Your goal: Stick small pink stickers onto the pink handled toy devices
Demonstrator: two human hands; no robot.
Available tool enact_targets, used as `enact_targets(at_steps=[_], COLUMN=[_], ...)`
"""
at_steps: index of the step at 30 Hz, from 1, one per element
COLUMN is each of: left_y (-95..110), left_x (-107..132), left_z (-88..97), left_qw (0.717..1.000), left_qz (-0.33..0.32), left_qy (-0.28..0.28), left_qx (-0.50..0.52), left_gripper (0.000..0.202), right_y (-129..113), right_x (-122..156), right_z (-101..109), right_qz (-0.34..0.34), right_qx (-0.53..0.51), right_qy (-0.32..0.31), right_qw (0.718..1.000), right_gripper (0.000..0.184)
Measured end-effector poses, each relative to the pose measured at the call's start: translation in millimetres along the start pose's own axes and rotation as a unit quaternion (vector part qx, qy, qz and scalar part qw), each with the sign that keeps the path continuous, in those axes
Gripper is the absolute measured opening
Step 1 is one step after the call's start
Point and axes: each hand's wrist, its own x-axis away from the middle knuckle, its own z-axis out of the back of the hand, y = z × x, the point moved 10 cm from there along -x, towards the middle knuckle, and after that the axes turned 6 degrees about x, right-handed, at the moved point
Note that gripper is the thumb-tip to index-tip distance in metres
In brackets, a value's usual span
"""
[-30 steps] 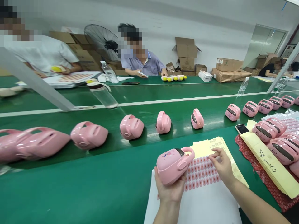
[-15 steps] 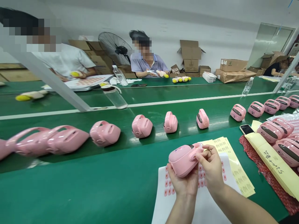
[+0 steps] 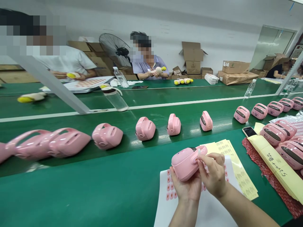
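Note:
My left hand (image 3: 188,188) cups a pink rounded plastic device with a carrying handle (image 3: 184,164) from below, tilted above the work surface. At the base of its handle, my right hand (image 3: 214,171) pinches a small pale sticker (image 3: 199,152) between thumb and fingertips. Whether the sticker touches the device is hard to tell. Beneath both hands lies a white sheet of small pink-and-red stickers (image 3: 171,189), partly covered by the hands and forearms. Yellowish sticker sheets (image 3: 239,170) stick out to its right.
Similar pink devices (image 3: 174,124) stand in a row along the green belt (image 3: 127,138). More sit at right beside a yellow paper stack (image 3: 274,160), red bubble wrap (image 3: 258,157) and a phone (image 3: 249,131). Bottles (image 3: 250,89), a slanted post (image 3: 56,78) and co-workers lie beyond.
My right hand's fingertips have shifted slightly left and down along the handle, and the small pale sticker shows more clearly. My left hand keeps holding the device.

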Motion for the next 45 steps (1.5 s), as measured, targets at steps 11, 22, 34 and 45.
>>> enact_targets(at_steps=[11, 22, 34, 45], left_y=[11.8, 76.9, 91.8, 42.0], left_x=[11.5, 2.2, 38.9, 80.7], left_z=[3.2, 22.0, -27.0, -45.7], left_qw=[0.996, 0.985, 0.724, 0.413], left_qz=[-0.055, -0.131, -0.321, -0.339], left_qy=[0.075, -0.004, -0.237, -0.476], left_qx=[-0.010, -0.109, -0.563, -0.698], left_gripper=[0.041, 0.059, 0.092, 0.099], right_y=[52.7, 101.8, 78.7, -0.7], right_x=[18.8, 61.1, 35.0, 7.3], right_z=[-52.1, -61.3, -40.9, -62.0], right_qz=[-0.274, -0.124, -0.188, -0.329], right_qx=[-0.165, -0.005, -0.182, -0.329], right_qy=[-0.193, -0.367, -0.269, -0.476], right_qw=[0.928, 0.922, 0.927, 0.747], right_gripper=[0.063, 0.063, 0.050, 0.062])
